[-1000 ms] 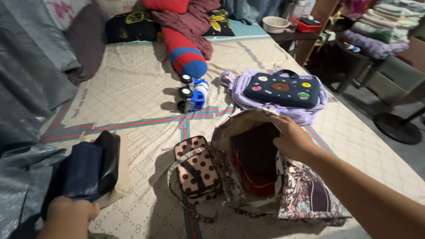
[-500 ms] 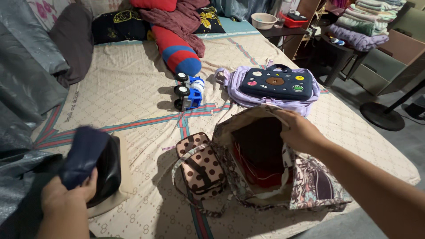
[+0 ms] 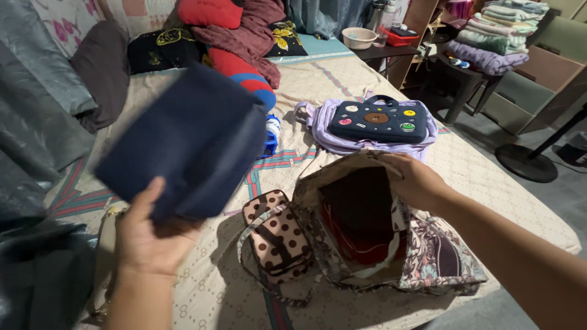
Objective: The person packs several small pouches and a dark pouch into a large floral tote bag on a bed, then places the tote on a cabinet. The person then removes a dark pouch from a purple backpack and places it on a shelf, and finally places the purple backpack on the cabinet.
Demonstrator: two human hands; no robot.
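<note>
My left hand (image 3: 150, 235) grips a folded dark navy cloth item (image 3: 186, 143), lifted above the bed and blurred by motion. My right hand (image 3: 413, 180) holds up the rim of a floral patterned bag (image 3: 428, 260), keeping its mouth wide; the inside shows a dark red lining. A pink pouch with brown dots (image 3: 275, 235) lies against the bag's left side, between my two hands.
A lilac backpack (image 3: 318, 131) with a navy case (image 3: 379, 122) on it lies further up the bed (image 3: 202, 281). A blue toy truck (image 3: 271, 137) peeks out behind the cloth. Pillows and blankets fill the headboard end; a fan base (image 3: 529, 162) stands on the floor at right.
My left hand has lifted the navy cloth item from the lower left up and rightward. My right hand has kept its hold on the bag rim.
</note>
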